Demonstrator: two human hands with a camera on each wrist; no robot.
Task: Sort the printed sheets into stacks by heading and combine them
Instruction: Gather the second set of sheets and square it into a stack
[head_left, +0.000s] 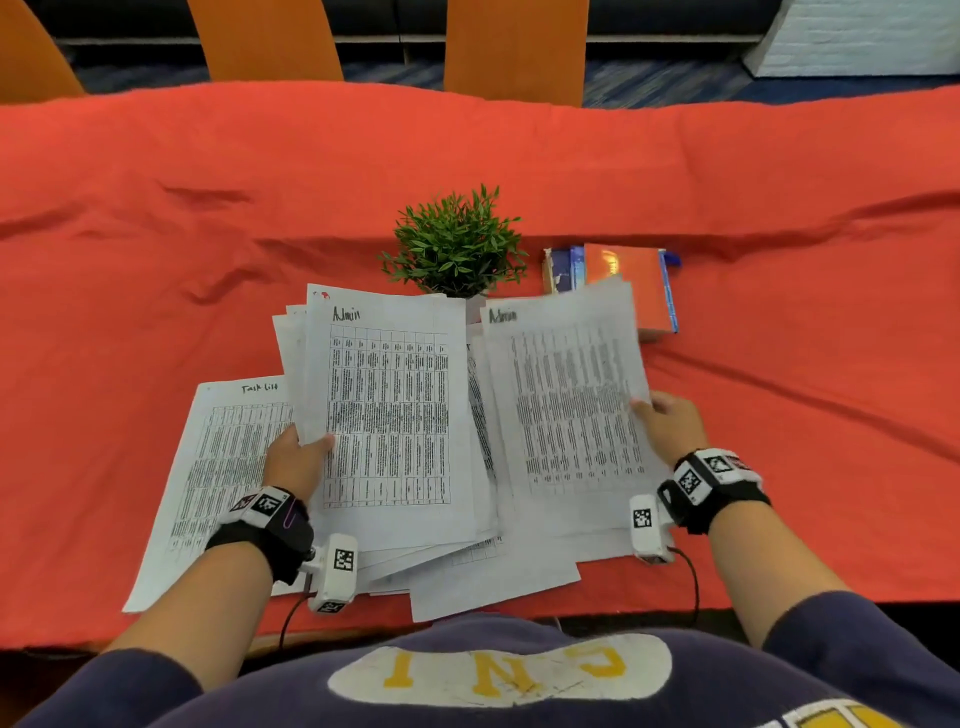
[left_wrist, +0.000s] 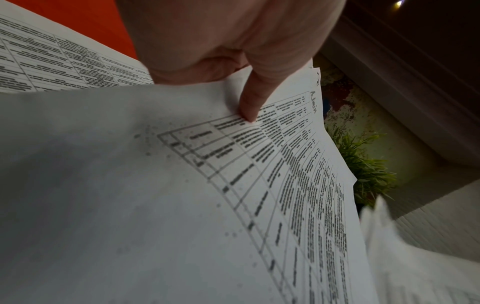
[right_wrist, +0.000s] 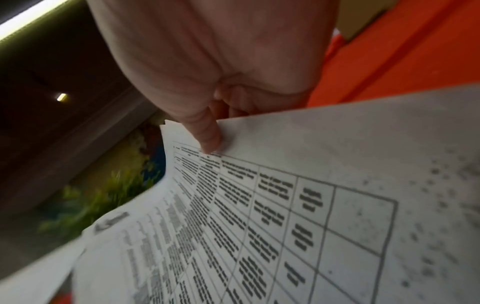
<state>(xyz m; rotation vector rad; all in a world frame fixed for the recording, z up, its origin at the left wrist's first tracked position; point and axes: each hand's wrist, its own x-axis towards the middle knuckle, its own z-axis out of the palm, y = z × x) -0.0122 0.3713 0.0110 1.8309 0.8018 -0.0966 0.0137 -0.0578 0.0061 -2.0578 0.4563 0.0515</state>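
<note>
My left hand grips a fanned bundle of printed sheets by its left edge, thumb on top; the top page is headed "Admin". In the left wrist view the thumb presses that Admin page. My right hand pinches the right edge of another "Admin" sheet, lifted off the table; the right wrist view shows the thumb on this sheet. A "Task list" sheet lies flat at the left. More sheets lie loose under both bundles.
A small green potted plant stands just behind the papers. A stack of books lies to its right, partly under the right sheet. A red cloth covers the table. Orange chair backs stand beyond the far edge.
</note>
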